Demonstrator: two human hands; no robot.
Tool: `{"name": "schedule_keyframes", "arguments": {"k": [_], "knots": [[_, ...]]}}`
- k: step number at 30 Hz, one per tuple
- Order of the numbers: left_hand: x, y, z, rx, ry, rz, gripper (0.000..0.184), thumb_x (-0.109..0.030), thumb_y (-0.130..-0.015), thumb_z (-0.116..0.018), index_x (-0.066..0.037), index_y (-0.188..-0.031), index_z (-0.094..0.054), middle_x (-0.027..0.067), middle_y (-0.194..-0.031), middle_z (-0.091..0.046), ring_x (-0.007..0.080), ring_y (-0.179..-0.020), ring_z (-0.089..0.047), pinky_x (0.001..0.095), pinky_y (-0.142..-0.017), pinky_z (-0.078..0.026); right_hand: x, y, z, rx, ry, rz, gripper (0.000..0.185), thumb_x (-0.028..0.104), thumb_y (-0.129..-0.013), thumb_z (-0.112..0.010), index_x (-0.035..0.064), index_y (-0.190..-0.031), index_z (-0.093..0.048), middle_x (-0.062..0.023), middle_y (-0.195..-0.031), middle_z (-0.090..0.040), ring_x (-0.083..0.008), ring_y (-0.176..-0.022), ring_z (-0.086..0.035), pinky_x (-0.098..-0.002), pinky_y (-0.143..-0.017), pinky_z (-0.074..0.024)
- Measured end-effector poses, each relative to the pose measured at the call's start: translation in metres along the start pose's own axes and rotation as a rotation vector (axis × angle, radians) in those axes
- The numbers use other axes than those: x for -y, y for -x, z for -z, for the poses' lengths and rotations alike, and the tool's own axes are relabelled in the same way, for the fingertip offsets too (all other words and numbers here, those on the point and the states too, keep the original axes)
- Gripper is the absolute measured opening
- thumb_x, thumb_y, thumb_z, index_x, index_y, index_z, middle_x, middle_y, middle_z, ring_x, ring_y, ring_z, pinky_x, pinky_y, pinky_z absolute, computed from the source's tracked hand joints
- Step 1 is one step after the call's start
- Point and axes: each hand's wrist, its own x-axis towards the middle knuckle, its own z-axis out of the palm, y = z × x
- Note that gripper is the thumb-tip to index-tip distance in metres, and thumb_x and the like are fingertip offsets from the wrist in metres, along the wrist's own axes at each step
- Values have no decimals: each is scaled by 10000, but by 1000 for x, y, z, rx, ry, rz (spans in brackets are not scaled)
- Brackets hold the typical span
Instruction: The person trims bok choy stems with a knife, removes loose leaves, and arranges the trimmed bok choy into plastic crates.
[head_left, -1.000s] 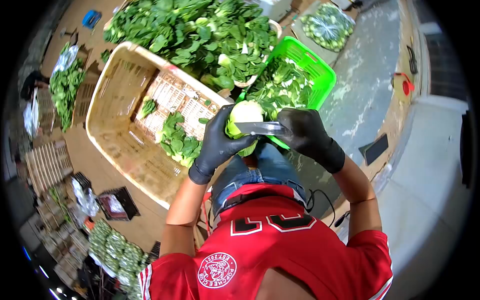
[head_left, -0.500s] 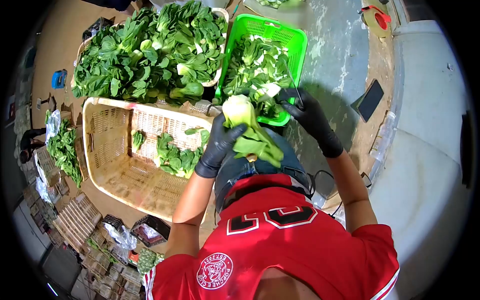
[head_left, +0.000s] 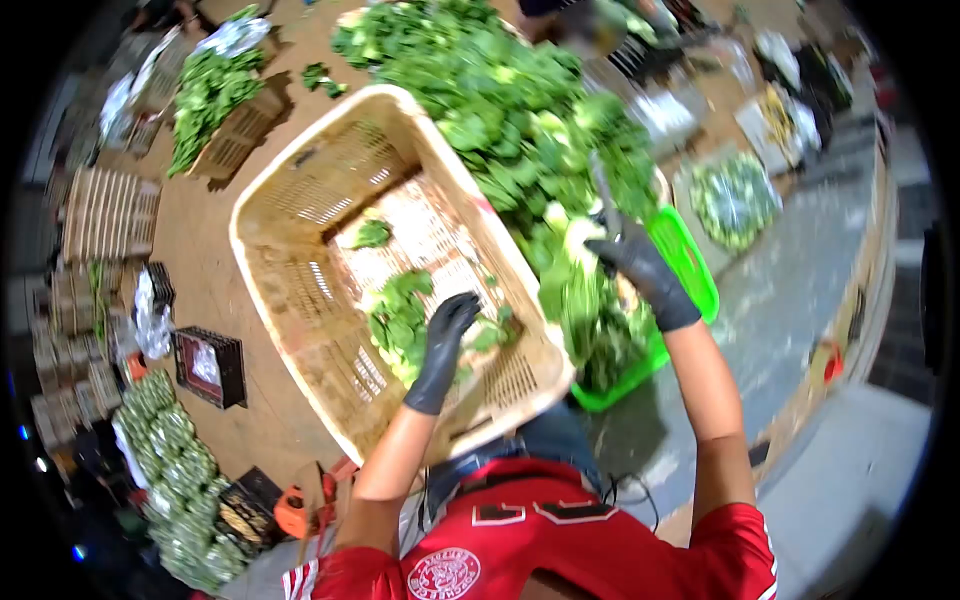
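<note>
My left hand [head_left: 447,345], smooth-gloved, half-open, nothing visible in it, above crinkled leaves [head_left: 398,318] in the latticed plastic basket [head_left: 262,235]; right hand [head_left: 640,265] closed round a flat knife [head_left: 602,188], near pale-stalked greens [head_left: 585,305].

Gloved hands [head_left: 648,268]: two. Knife [head_left: 602,183]: one. I count one cream crate [head_left: 285,265], one green basket [head_left: 690,265], at least two leafy clumps [head_left: 396,315] inside the crate.

Left hand [head_left: 447,348] above beige crate [head_left: 275,225], near loose greens [head_left: 398,312]; right hand [head_left: 642,265] gripped knife [head_left: 601,183] by leafy pile [head_left: 505,125].
</note>
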Motion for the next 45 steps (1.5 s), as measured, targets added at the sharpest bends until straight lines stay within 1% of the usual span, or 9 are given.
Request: {"name": "schedule_keyframes", "arguments": {"k": [4,7,11,20,25,29,38,41,45], "knots": [[37,-37,149,-313,-182,25,359,-212,-851,-583,33,-1107,-527,91,-1020,-596,157,-920,-554,264,-800,-443,110,-164,-26,-213,90,554,391,282,-757,-686,-1,-1000,-565,-59,-833,-569,-175,-746,-542,-325,-634,-456],[98,-89,245,-438,-559,7,448,-228,-779,-669,48,-1101,-523,132,-987,-602,212,-890,-571,296,-780,-461,177,-200,-68,-133,69,399,424,371,-752,-693,26,-968,-571,-27,-754,-533,-95,-644,-508,-250,-529,-411],[132,-161,313,-587,-1236,-532,367,-141,-703,-613,23,-1025,-544,227,-925,-562,395,-876,-537,433,-766,-444,132,-185,-121,-176,288,679,288,279,-818,-635,16,-936,-620,-12,-739,-551,-63,-583,-473,-208,-510,-359],[153,-290,362,-106,-1611,-54,397,-34,-679,-586,-83,-1067,-517,163,-1016,-569,326,-936,-559,432,-750,-460,-65,-25,-58,-471,381,-183,286,203,-901,-503,-27,-1030,-613,-9,-659,-530,-47,-476,-436,-183,-401,-312],[117,-233,300,-191,-878,-253,538,-227,-656,-756,-21,-1087,-508,185,-933,-566,342,-843,-572,389,-764,-470,-45,3,-90,-392,305,-113,222,106,-868,-502,-30,-1021,-586,-74,-769,-617,-34,-476,-437,-174,-417,-339],[-6,-129,169,-118,-757,-294,460,-152,-641,-749,-1,-1007,-515,155,-914,-535,280,-821,-549,354,-732,-451,-14,-29,-155,158,720,547,404,-11,-752,-615,14,-1144,-520,-117,-1082,-586,-190,-971,-583,-288,-798,-473],[-95,17,7,158,-330,-373,616,-99,-614,-772,-35,-1160,-493,126,-1188,-501,222,-1097,-481,344,-954,-369,-2,59,-140,236,104,289,331,20,-717,-687,16,-1026,-569,-21,-791,-554,-95,-720,-532,-250,-635,-452],[-99,42,-22,182,-397,-264,472,-75,-669,-747,3,-1071,-511,83,-1014,-583,148,-909,-566,289,-802,-462,-14,85,-100,51,440,702,176,98,-688,-691,27,-791,-567,-117,-692,-526,-245,-599,-551,-325,-543,-434],[-92,59,-65,193,-756,-442,478,-66,-630,-764,-1,-1036,-519,116,-918,-603,176,-863,-593,295,-748,-472,-20,139,-60,-119,884,601,173,221,-700,-646,87,-703,-536,-100,-686,-542,-286,-598,-575,-363,-522,-455]]}}
